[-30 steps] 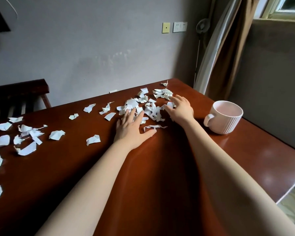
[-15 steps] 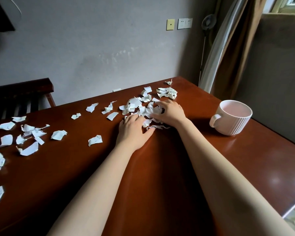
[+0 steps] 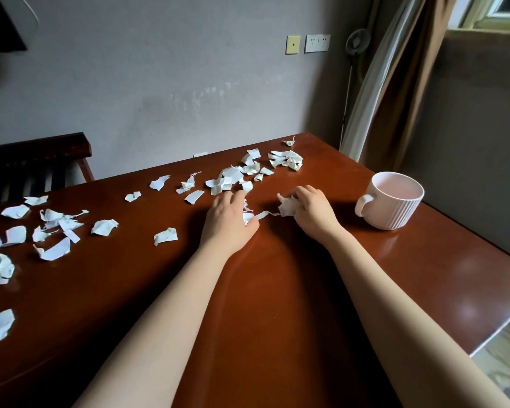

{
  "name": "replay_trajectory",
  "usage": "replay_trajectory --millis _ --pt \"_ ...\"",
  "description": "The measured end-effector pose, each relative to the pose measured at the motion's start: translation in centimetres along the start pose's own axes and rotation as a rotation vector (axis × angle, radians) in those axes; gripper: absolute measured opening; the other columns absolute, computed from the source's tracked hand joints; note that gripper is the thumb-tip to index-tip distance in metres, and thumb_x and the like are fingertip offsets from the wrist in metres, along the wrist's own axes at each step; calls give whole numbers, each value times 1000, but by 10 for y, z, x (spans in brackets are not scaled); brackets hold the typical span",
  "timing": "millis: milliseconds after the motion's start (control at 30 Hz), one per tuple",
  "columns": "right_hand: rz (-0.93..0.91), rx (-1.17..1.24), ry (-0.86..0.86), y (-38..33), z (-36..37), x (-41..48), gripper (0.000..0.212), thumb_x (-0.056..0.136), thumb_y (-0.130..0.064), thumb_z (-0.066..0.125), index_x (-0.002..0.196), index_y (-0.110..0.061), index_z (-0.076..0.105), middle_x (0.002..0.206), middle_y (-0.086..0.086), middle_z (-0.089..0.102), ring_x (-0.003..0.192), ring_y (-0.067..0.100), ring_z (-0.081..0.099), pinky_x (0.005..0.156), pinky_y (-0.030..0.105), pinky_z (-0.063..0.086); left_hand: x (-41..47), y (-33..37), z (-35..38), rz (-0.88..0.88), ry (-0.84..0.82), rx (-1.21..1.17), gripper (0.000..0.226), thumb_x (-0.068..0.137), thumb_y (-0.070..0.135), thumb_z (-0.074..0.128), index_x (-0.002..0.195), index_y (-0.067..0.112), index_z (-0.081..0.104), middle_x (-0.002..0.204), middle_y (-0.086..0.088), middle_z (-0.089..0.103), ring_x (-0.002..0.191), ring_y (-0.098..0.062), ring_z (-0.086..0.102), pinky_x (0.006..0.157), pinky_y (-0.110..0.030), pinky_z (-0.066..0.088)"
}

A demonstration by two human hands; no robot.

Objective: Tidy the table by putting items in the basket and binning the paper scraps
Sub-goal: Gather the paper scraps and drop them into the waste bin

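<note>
White torn paper scraps lie scattered over the brown wooden table (image 3: 277, 290). A loose heap of scraps (image 3: 233, 178) lies just beyond my hands, another cluster (image 3: 286, 160) sits near the far edge, and several more (image 3: 53, 228) spread across the left side. My right hand (image 3: 312, 210) grips a bunch of crumpled scraps (image 3: 287, 206) in curled fingers. Beside it, my left hand (image 3: 227, 219) rests on the table with curled fingers over a few scraps (image 3: 248, 216). No basket or bin is in view.
A pale ribbed mug (image 3: 390, 200) stands on the table to the right of my right hand. A dark wooden chair (image 3: 33, 163) stands behind the table on the left. The table's right edge (image 3: 483, 334) drops off near a curtain (image 3: 395, 83).
My right hand swept leftward into the heap, closed on a bunch of scraps and drew back toward me. My left hand curled its fingers over a few scraps.
</note>
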State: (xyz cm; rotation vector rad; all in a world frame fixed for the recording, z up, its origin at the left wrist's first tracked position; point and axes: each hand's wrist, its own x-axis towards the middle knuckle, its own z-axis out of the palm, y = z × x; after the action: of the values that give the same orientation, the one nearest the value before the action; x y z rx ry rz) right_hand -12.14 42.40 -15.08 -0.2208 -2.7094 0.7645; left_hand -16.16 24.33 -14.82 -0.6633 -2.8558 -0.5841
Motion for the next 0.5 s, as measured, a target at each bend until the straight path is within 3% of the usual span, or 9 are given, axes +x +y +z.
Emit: replay_trajectory --millis 67,133,267,367,500 --pt "16 5 -44 -4 -1 -5 36 86 -21 44 115 -10 62 111 10 53 105 27 44 79 27 33 0 0 1 -13 -37 52 55 92 38 45 142 16 33 140 -8 37 133 -26 30 108 -37 31" --pt "16 -8 -70 -7 -2 -8 51 78 -38 36 113 -13 63 112 6 51 107 23 42 83 28 36 1 -1 2 -8 -45 92 48 93 38 42 136 15 43 138 -7 35 131 -24 27 109 -37 29" --pt "-32 -112 -52 -9 1 -10 46 82 -54 51 105 -16 60 105 1 51 101 19 42 83 32 42 3 -4 4 0 -84 53 40 95 35 42 129 15 49 153 -7 22 144 -24 14 117 -41 18" --pt "-110 -267 17 -9 5 -11 40 87 -51 56 105 -16 55 108 2 51 98 21 44 79 33 43 5 -4 5 37 -48 39 31 96 33 42 116 11 51 134 -6 49 129 -23 39 109 -37 32" --pt "-131 -323 84 -13 5 -13 26 92 -33 55 106 -12 54 111 7 54 97 27 51 72 33 42 1 -2 2 27 8 42 29 95 36 47 106 9 52 121 -8 51 119 -26 43 96 -37 41"
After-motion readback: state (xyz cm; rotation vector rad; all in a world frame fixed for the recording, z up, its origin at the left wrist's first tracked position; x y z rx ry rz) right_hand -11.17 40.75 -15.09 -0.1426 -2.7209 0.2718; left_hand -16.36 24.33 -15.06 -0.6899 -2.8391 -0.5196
